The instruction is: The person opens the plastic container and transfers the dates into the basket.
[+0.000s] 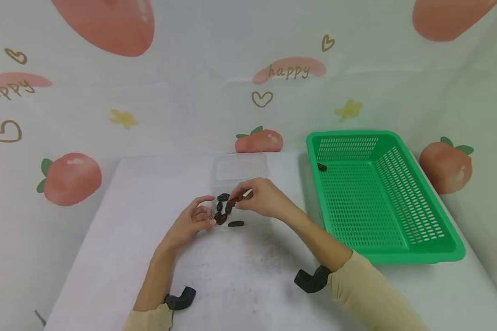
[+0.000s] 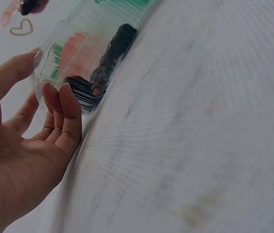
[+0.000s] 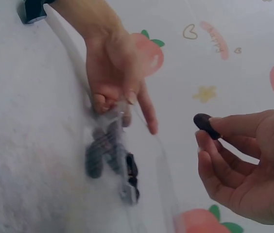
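Note:
A clear plastic box (image 1: 262, 221) with its lid (image 1: 240, 168) folded back lies on the table. Several dark, wrinkled dates (image 1: 219, 207) are gathered along its left side, and another date (image 1: 236, 224) lies by the front wall. With bent fingers, my left hand (image 1: 192, 219) holds the box's left side, fingertips at the rim and wall in the left wrist view. Between thumb and fingertips my right hand (image 1: 261, 197) pinches one date (image 3: 205, 124), raised over the box.
A green plastic basket (image 1: 381, 255) with slotted walls stands on the right of the white table (image 1: 128, 207). One date (image 1: 321, 167) sits in its back left corner. Behind the table hangs a printed white cloth (image 1: 190, 105).

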Motion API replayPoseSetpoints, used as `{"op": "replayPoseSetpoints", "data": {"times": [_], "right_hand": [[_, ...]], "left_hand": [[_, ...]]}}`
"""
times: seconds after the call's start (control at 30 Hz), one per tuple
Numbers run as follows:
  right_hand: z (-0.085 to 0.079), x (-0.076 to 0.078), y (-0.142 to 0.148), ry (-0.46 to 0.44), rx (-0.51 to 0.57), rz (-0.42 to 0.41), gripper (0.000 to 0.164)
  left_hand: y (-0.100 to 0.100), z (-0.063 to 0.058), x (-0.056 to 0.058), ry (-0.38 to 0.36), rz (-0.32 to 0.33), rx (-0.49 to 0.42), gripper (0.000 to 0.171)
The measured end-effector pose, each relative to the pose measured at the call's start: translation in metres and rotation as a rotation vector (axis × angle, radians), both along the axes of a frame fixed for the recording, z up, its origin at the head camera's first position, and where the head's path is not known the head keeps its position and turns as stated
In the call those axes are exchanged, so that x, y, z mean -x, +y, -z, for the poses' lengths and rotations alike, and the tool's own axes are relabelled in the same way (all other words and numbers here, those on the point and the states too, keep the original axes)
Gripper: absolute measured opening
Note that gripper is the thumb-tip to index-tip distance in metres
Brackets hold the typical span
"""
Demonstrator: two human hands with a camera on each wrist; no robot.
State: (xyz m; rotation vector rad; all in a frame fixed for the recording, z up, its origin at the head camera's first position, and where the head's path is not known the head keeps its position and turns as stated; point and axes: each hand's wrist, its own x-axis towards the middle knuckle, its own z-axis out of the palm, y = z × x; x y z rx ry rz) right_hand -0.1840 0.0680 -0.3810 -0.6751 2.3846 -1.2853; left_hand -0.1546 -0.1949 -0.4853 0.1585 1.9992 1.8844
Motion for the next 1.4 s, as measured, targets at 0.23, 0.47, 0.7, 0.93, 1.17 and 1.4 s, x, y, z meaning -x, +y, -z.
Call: {"op": "replayPoseSetpoints", "data": {"times": [0.23, 0.47, 0.7, 0.93, 1.17, 1.4], "right_hand": [[-0.018, 0.001, 0.021, -0.013, 0.084, 0.059, 0.016], [-0.017, 0.006, 0.044, -0.126, 0.263, 0.177, 0.019], [-0.022, 0.016, 0.081, -0.187, 0.319, 0.203, 0.027], [-0.028, 0.027, 0.111, -0.172, 0.31, 0.237, 0.027], [-0.023, 0.035, 0.135, -0.148, 0.306, 0.261, 0.03], [-0.015, 0.039, 0.159, -0.151, 0.285, 0.31, 0.034]], "left_hand": [[0.001, -0.002, -0.002, 0.008, -0.014, 0.001, 0.069], [0.001, -0.002, -0.001, 0.017, -0.006, -0.001, 0.069], [0.003, -0.005, -0.001, 0.0, -0.008, -0.005, 0.069], [0.003, -0.004, 0.0, 0.011, -0.006, -0.007, 0.069], [0.002, -0.002, -0.001, 0.023, -0.003, -0.007, 0.068], [0.004, -0.002, -0.002, 0.019, -0.015, -0.014, 0.067]]}}
